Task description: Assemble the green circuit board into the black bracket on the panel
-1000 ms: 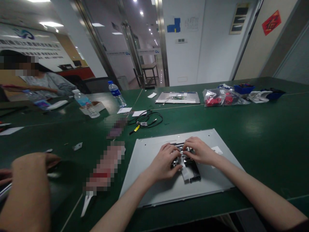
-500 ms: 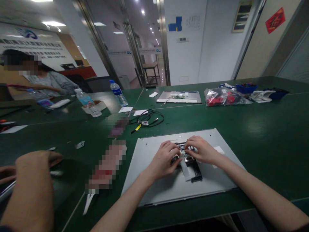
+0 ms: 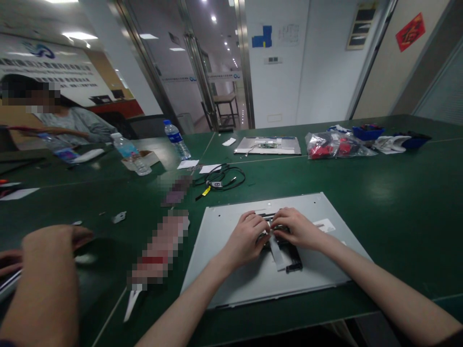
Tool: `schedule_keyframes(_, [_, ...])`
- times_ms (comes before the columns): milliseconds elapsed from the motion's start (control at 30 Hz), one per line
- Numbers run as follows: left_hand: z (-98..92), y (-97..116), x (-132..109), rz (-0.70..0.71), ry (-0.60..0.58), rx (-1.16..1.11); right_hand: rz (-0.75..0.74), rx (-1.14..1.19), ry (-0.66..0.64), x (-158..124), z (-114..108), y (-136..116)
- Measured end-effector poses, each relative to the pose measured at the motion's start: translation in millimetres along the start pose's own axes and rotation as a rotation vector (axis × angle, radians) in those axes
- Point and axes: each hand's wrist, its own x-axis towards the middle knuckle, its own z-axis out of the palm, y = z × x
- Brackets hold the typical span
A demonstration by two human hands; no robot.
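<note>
A light grey flat panel (image 3: 220, 236) lies on the table in front of me. On its middle sits a black bracket-like part (image 3: 295, 260), with a pale flat strip (image 3: 278, 256) running down beside it. My left hand (image 3: 249, 236) is over the left side of this part, fingers curled and pinched. From the right, my right hand (image 3: 294, 227) meets it, thumb and fingers also pinched. Both sets of fingertips come together at the upper end of the strip. What exactly they grip is hidden by the fingers.
Left of the panel, a co-worker's arm (image 3: 50, 274) rests on the green table. A coiled black cable (image 3: 231, 185) lies beyond the panel. Further back are a second panel (image 3: 282, 144), a plastic bag with red items (image 3: 336, 146) and bottles (image 3: 176, 140). Another person (image 3: 77, 123) sits far left.
My right hand has shifted slightly left and down, so its fingertips now meet those of my left hand at the strip. A white label on the panel shows more. My left hand stays put.
</note>
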Motion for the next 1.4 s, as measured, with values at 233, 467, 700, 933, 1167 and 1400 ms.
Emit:
schedule_keyframes(233, [3.1,-0.9,-0.8,-0.002,0.001,0.011,-0.009,-0.019,0.019,1.3,4.7,0.2])
schedule_keyframes(467, [2.1,0.1,-0.9,0.001,-0.008,0.007,0.019,-0.048,0.064,1.2,6.1,4.8])
schedule_keyframes(700, [-1.3,2.2,-0.4,0.020,-0.071,-0.001,0.045,-0.042,0.083,0.1,11.4,11.6])
schedule_keyframes(933, [-3.5,5.0,1.5,0.023,-0.088,0.002,0.051,-0.034,0.073,-0.9,11.9,14.8])
schedule_keyframes(1167, [0.0,2.6,0.9,0.024,-0.089,-0.012,0.060,-0.046,0.060,0.8,9.6,13.3])
schedule_keyframes(1400, [2.2,1.7,0.7,0.015,-0.117,-0.021,0.076,-0.043,0.071,0.6,4.5,11.2])
